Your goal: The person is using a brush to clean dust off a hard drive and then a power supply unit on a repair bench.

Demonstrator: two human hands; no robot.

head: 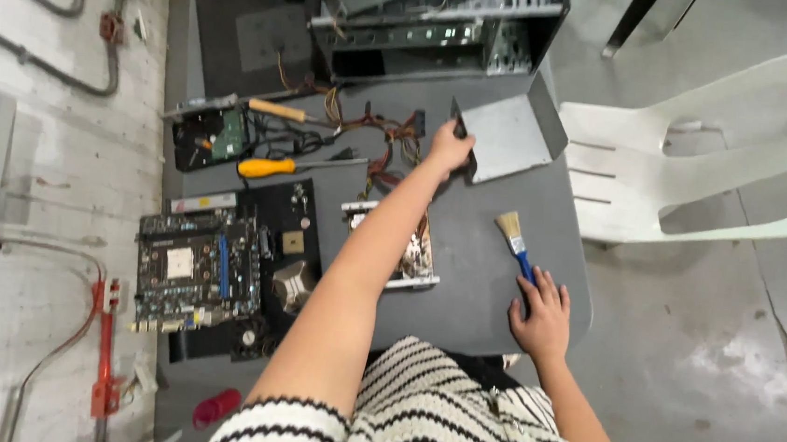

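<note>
Left hand on a bent metal panel, right hand over a brush, on a parts-strewn desk.

The left hand (451,146) has its fingers clamped on the near-left corner of the grey metal panel (508,138), a folded sheet with one side turned up, lying at one o'clock on the desk (471,311). The right hand (543,319), at four o'clock, rests fingers spread on the blue handle of a small paintbrush (515,242); whether they grip it I cannot tell. The panel's bare edges look sharp and might cut the fingers. Dragged, it could snag the loose cables (376,140) at eleven o'clock. A green motherboard (195,271) and a yellow-handled screwdriver (271,167) lie left.
</note>
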